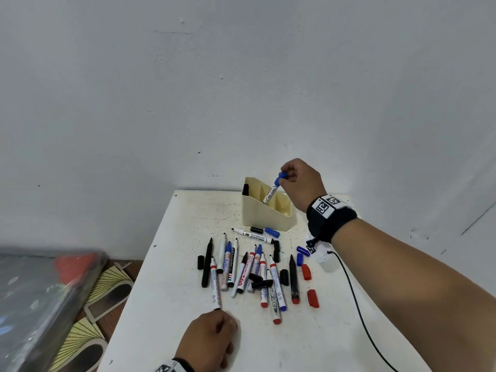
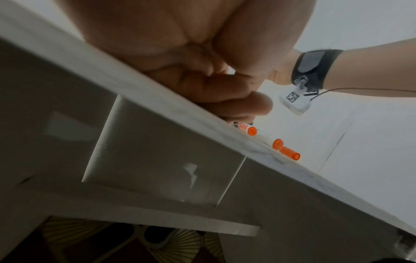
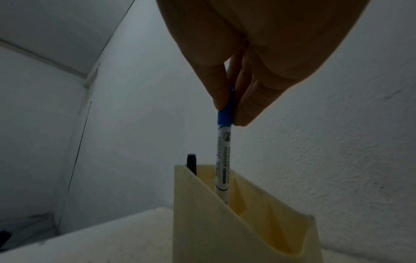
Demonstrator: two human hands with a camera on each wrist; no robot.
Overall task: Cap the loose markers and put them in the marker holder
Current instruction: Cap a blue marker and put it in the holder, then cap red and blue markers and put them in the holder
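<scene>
My right hand (image 1: 300, 183) pinched the blue cap of a capped marker (image 3: 223, 160), thumb (image 3: 216, 89) on one side and fingers (image 3: 252, 106) on the other. The marker hung nearly upright, its lower end already inside the cream holder (image 1: 265, 213), in a compartment next to the tall back one. A black marker (image 3: 191, 163) stood in that back compartment, its top poking above the rim. The holder sat at the far end of the white surface (image 1: 161, 304), near the wall.

My left hand (image 1: 209, 336) rested on the near part of the surface, its fingers curled; I could not tell whether it held anything. It lay just short of the pile of loose markers (image 1: 249, 272), the end of the nearest one almost at my knuckles. The pile lay between that hand and the holder: white barrels with red, blue and black ends, most of them uncapped. Loose caps lay scattered among them and to the right, with two red caps (image 1: 308, 285) and blue caps (image 1: 301, 255) apart from the pile.
</scene>
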